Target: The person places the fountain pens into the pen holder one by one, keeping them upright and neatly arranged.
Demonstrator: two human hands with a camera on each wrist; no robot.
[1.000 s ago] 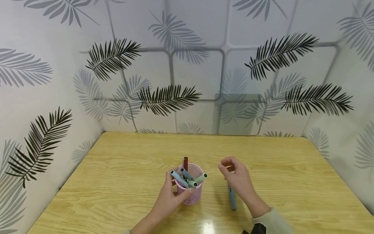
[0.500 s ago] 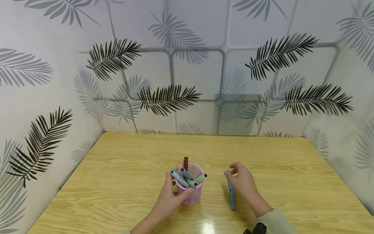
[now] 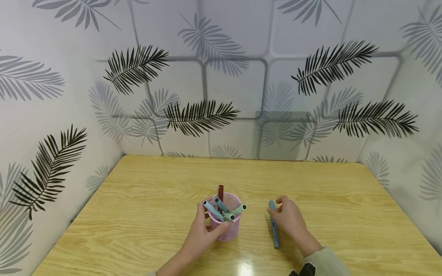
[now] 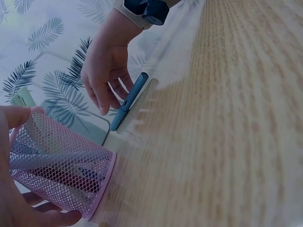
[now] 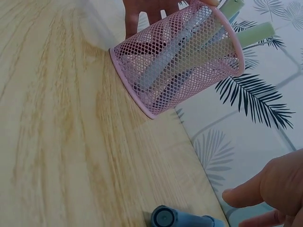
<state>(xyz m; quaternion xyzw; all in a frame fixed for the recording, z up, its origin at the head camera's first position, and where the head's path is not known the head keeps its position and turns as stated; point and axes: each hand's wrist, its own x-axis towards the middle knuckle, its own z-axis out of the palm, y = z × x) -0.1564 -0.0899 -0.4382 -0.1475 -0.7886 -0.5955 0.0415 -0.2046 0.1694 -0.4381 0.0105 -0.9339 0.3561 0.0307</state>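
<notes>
My left hand (image 3: 199, 234) grips a pink mesh pen cup (image 3: 230, 232), thumb at its near rim and fingers round its far left side. The cup stands upright on the table, with several pens inside: a light blue pen (image 3: 212, 210), a darker blue one, green ones (image 3: 238, 209) and a dark red one (image 3: 220, 193). To the right of the cup, a blue pen (image 3: 275, 234) lies lengthwise on the wooden table. Over its far end is my right hand (image 3: 291, 219), thumb and fingers apart; the right wrist view shows the thumb (image 5: 246, 193) above the pen.
The yellow wood-grain table (image 3: 155, 184) runs back to a wall (image 3: 231, 88) papered with grey and black leaves. Side walls flank the table at left and right. Light glares off the near part of the tabletop.
My right hand has moved away from the cup, right and nearer to me, lowering toward the blue pen on the table. The left hand keeps its grip on the cup.
</notes>
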